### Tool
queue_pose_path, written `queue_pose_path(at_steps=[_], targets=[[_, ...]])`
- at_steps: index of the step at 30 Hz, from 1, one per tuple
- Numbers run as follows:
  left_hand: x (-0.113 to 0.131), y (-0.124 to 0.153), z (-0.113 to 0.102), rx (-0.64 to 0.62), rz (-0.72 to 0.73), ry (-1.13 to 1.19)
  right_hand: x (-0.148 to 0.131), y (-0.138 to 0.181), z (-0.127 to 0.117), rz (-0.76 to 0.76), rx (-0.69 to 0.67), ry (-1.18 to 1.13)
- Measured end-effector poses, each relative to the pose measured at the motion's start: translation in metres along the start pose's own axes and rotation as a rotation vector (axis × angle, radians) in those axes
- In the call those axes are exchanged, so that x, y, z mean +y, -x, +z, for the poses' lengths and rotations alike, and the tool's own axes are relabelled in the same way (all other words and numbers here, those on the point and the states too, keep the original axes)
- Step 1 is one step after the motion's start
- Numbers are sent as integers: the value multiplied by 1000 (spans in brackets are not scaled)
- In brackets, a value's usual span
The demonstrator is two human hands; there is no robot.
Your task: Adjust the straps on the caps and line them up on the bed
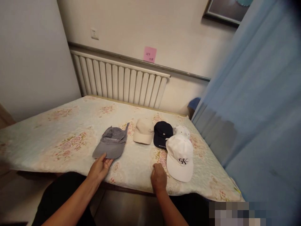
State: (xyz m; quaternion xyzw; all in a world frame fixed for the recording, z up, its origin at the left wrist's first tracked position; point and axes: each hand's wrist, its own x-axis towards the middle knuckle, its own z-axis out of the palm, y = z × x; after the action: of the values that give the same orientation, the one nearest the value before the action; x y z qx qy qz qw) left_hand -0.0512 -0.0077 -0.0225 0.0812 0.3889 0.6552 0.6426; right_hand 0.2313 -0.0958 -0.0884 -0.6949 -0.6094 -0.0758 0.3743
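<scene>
Several caps lie in a row near the front of a bed with a floral sheet (58, 131). My left hand (100, 168) is open, its fingers stretched out and touching the brim of a grey cap (111, 142). My right hand (158, 177) rests on the sheet with its fingers curled under, holding nothing that I can see, just left of a white cap with a black logo (180, 157). Behind them lie a beige cap (144, 131), a navy cap (162, 133) and a small white cap (182, 130).
A white radiator (117, 80) runs along the wall behind the bed, with a pink note (150, 54) above it. A blue curtain (254, 110) hangs close on the right. Bare floor lies below the bed's front edge.
</scene>
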Motion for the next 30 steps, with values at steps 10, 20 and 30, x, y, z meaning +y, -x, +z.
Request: queue_pose_path(at_steps=[10,20,30], targets=[[-3,84,27,-86,65,-48,-1,2,-6,97,6,-210],[-18,119,35,-179,131,-240,-56,2,-27,299,50,-515],[-48,125,19,-438,471,-1070,-132,7,-77,318,-227,-933]])
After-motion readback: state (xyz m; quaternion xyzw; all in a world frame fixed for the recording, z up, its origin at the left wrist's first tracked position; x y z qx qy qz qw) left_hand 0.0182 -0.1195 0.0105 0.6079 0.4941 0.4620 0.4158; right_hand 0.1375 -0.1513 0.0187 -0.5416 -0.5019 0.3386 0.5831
